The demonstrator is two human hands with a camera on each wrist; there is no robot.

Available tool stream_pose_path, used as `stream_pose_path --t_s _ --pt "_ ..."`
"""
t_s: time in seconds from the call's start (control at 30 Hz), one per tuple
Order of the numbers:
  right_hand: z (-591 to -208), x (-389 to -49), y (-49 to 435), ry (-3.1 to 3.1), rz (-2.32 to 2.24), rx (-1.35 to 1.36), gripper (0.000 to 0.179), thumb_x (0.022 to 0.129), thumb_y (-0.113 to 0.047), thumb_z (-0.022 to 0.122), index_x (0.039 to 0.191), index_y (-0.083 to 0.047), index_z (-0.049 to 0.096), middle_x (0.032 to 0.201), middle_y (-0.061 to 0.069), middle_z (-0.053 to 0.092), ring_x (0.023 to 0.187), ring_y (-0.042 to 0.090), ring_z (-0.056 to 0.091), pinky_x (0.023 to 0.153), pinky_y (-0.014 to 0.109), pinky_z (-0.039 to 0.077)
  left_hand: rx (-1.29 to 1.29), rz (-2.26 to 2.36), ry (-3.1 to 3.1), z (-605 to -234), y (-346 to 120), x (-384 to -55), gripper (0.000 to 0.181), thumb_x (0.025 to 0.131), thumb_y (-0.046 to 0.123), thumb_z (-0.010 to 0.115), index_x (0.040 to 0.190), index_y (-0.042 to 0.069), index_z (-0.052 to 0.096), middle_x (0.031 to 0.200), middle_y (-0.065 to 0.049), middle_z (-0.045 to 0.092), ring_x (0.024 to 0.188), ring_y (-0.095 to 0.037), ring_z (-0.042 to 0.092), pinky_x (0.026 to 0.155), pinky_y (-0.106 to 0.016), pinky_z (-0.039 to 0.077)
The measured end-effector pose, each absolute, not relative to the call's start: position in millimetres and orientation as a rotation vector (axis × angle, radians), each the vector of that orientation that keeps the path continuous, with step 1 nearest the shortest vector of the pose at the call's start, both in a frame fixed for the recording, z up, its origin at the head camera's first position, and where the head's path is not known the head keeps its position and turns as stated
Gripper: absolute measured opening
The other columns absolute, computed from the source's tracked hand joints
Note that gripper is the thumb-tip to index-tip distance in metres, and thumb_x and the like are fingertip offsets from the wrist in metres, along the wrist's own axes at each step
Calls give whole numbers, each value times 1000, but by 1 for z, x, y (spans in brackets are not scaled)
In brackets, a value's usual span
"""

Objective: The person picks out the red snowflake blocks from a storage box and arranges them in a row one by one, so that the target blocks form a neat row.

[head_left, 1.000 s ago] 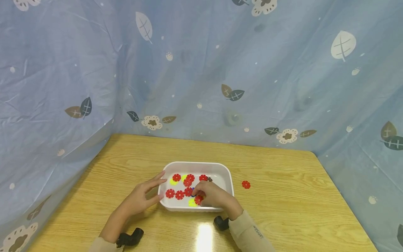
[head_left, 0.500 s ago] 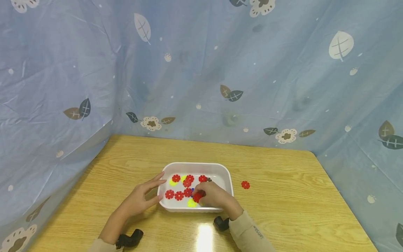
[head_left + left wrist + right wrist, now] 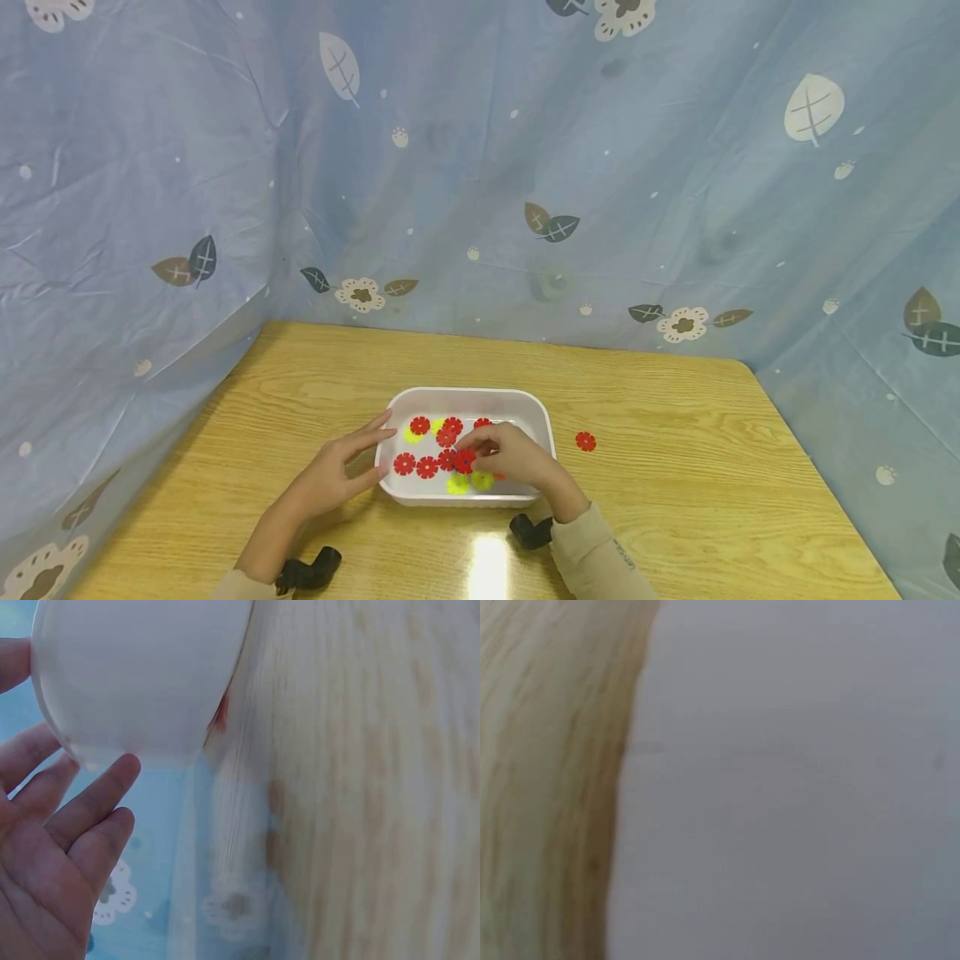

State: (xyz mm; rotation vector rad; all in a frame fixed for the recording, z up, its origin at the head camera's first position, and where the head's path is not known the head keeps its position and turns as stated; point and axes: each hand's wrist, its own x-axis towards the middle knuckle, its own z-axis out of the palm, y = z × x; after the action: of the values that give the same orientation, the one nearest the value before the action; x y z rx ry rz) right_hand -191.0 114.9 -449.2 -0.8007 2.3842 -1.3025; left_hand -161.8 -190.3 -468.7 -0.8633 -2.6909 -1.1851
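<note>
A white plastic tray (image 3: 540,433) on the table holds several notched, flower-shaped building discs, mostly red (image 3: 427,467) and yellow (image 3: 458,483). My left hand (image 3: 327,475) touches the tray's left end with thumb and fingers spread; in the left wrist view the hand (image 3: 52,847) lies against the tray's outer wall (image 3: 142,682). Inside the tray, my right hand (image 3: 517,457) pinches a red disc (image 3: 465,461) at its fingertips, over a mostly hidden blue piece. A yellow disc (image 3: 482,481) lies below those fingers. The right wrist view shows the tray wall (image 3: 780,787) close up, no hand.
One red disc (image 3: 586,441) lies on the wooden table (image 3: 675,467) right of the tray. Black wrist-worn devices (image 3: 309,570) sit at both wrists. A patterned blue curtain (image 3: 480,167) stands behind and at both sides of the table.
My right hand has lifted the red disc from the tray's front and moved it slightly left and away, uncovering a yellow disc. The left hand stays at the tray's end.
</note>
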Motion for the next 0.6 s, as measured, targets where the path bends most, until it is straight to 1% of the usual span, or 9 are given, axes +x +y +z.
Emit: stream_pose_path --t_s 0.1,0.2,0.33,0.4,0.5,0.6 --pt "-446 -191 118 2367 -1363 -769 26 85 2 63 110 -3 68 101 8 68 86 11 59 73 19 51 -859 -1179 -2692 -469 -190 -161 47 88 23 67 133 13 56 152 -3 36 134 -28 42 105 -50 40" --pt "-441 -190 123 2369 -1423 -755 27 85 1 62 112 -1 67 103 10 68 88 12 60 76 19 53 -860 -1174 -2691 -468 -190 -161 47 88 22 67 133 13 56 152 -4 37 134 -28 42 105 -50 40" --pt "-432 -188 135 2361 -1533 -745 30 86 0 62 115 1 64 112 15 66 92 16 61 81 20 54 -855 -1174 -2695 -466 -189 -161 47 88 23 67 133 13 56 151 -4 37 135 -27 41 105 -51 39" --pt "-430 -187 143 2343 -1597 -710 31 87 -2 62 117 0 63 116 17 64 96 20 61 82 20 54 -851 -1176 -2698 -465 -189 -161 47 88 24 67 133 13 56 151 -3 37 135 -27 40 105 -52 39" --pt "-429 -186 157 2325 -1694 -633 34 87 -4 64 121 2 61 121 19 61 102 26 61 83 19 54 -848 -1179 -2702 -465 -189 -161 47 88 25 67 133 13 56 152 -3 37 135 -27 40 104 -53 39" --pt "-429 -185 173 2328 -1791 -551 38 87 -6 65 122 6 58 120 23 60 100 21 61 82 19 54 -847 -1180 -2704 -466 -189 -161 47 89 26 67 133 14 56 152 -3 36 135 -28 40 104 -53 39"
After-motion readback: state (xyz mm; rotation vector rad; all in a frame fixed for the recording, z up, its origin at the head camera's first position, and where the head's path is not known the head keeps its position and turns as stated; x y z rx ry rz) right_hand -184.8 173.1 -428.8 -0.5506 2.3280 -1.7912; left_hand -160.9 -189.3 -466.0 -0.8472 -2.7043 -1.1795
